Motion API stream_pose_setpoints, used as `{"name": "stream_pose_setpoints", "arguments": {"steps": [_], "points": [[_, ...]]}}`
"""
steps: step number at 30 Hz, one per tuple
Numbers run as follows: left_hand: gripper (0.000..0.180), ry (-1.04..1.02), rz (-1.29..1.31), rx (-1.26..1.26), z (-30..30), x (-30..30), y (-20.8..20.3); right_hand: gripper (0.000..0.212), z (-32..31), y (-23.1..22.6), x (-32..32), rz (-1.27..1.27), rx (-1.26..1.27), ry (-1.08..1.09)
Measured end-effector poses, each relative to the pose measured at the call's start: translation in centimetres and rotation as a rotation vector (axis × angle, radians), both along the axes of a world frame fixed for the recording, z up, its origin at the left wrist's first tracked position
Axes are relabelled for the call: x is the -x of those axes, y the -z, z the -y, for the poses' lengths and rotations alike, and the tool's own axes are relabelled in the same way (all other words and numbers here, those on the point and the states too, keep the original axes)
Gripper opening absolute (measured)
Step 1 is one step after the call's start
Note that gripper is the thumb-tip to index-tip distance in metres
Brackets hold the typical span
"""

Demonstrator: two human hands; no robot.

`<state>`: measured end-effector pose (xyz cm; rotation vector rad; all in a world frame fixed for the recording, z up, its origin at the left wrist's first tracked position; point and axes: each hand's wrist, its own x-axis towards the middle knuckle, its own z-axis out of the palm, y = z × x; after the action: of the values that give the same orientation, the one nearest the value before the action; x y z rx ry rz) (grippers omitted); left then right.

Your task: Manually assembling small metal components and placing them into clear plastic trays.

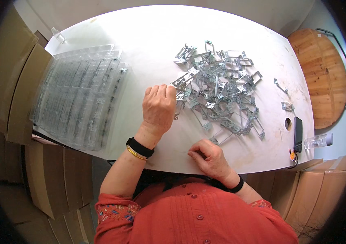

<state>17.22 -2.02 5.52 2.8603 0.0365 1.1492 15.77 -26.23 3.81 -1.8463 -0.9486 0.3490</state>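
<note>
A loose heap of silvery metal brackets [221, 89], with thin rods and small plates, covers the middle right of the white table. At its left edge is my left hand [159, 106], back up and fingers curled closed. Brackets lie right beside its knuckles; whatever is inside the fingers is hidden. Near the front edge, my right hand [208, 159] pinches with thumb and forefinger. A thin, needle-like piece [185, 152] sticks out to the left of that pinch; its kind is too small to tell.
Stacked clear plastic trays [79, 97] holding metal parts stand on the left. Toward the right edge lie two separate brackets [287, 106], a black phone [298, 134] and a clear bottle [317, 141]. Cardboard boxes [49, 175] flank the table [148, 49]. A round wooden board [321, 77] leans at right.
</note>
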Motion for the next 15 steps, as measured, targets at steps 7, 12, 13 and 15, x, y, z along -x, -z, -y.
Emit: {"name": "stream_pose_setpoints", "arguments": {"steps": [7,12,13,15], "points": [[0.013,0.03,-0.017,0.023,1.0,0.8,0.2,0.008,0.1,0.7,0.2,0.065,-0.04,-0.002],[0.008,0.027,-0.095,0.113,1.2,1.4,0.3,0.008,0.0,0.5,0.2,0.041,-0.035,-0.002],[0.008,-0.002,-0.136,0.217,1.2,1.5,0.4,0.008,0.0,0.7,0.1,0.052,-0.038,-0.006],[0.011,-0.032,-0.177,0.322,1.1,1.7,0.4,0.009,0.1,0.7,0.2,0.062,-0.041,-0.011]]}}
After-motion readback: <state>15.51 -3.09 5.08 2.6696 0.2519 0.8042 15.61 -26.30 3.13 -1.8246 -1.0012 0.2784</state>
